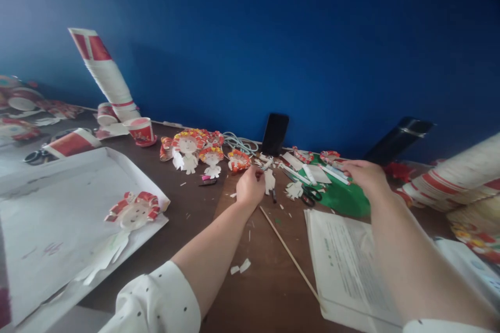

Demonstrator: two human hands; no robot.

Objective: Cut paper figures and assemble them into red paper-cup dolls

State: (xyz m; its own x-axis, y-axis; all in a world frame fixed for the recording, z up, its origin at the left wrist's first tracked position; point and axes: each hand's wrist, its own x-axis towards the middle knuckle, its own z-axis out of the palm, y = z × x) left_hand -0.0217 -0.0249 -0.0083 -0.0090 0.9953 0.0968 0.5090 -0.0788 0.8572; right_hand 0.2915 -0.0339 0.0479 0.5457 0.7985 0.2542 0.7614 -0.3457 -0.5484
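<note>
My left hand (pixel 250 186) is closed, thumb and fingertips pinched at the edge of a small white paper cutout (pixel 269 180). Over the right side of a green sheet (pixel 344 199), my right hand (pixel 366 176) reaches left with its fingers together; what they pinch, if anything, is too small to make out. Near its fingertips lie several markers (pixel 336 174). Between the hands are scissors (pixel 311 196) with dark handles and another white cutout (pixel 294 190). Left of my left hand sit paper figures (pixel 186 146) with red, orange and yellow curled rims.
A black phone (pixel 275 134) leans on the blue wall. A thin stick (pixel 289 255) lies beside printed sheets (pixel 351 265). At left are a white box lid (pixel 50 192) bearing a paper face (pixel 135 210), a red cup (pixel 141 131) and a tall cup stack (pixel 109 78). Another stack (pixel 461 171) is at right.
</note>
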